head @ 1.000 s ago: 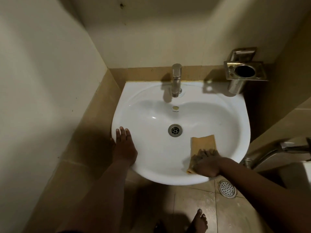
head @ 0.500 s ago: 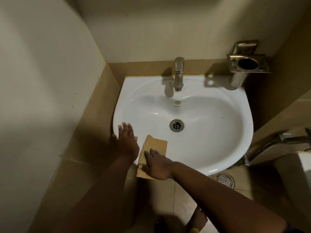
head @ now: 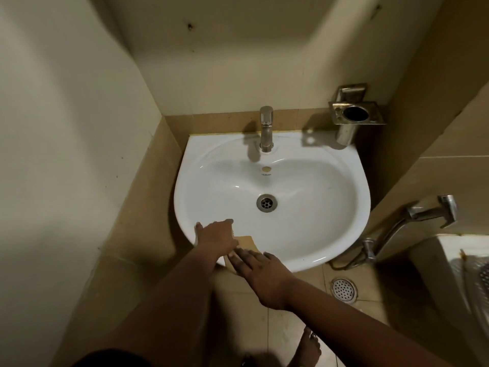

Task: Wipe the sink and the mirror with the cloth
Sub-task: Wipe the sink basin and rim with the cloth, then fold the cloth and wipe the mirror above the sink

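A white oval sink [head: 330,181] hangs on the tiled wall, with a round metal drain [head: 266,203] in its bowl. A tan cloth [head: 246,243] lies on the sink's front left rim, mostly covered by my hands. My right hand [head: 260,271] presses flat on the cloth with fingers stretched out. My left hand [head: 215,238] rests on the rim just left of it, its fingers over the cloth's upper edge. No mirror is in view.
A steel tap [head: 266,128] stands at the sink's back. A metal cup holder [head: 353,116] is fixed to the wall at the right. A spray hose [head: 412,221], a floor drain [head: 344,289] and a white fixture [head: 465,274] lie to the right. My bare foot [head: 307,348] stands below.
My right hand slid the cloth from the sink's front right rim across to the front left rim. My left hand shifted right to meet it and now overlaps the cloth.
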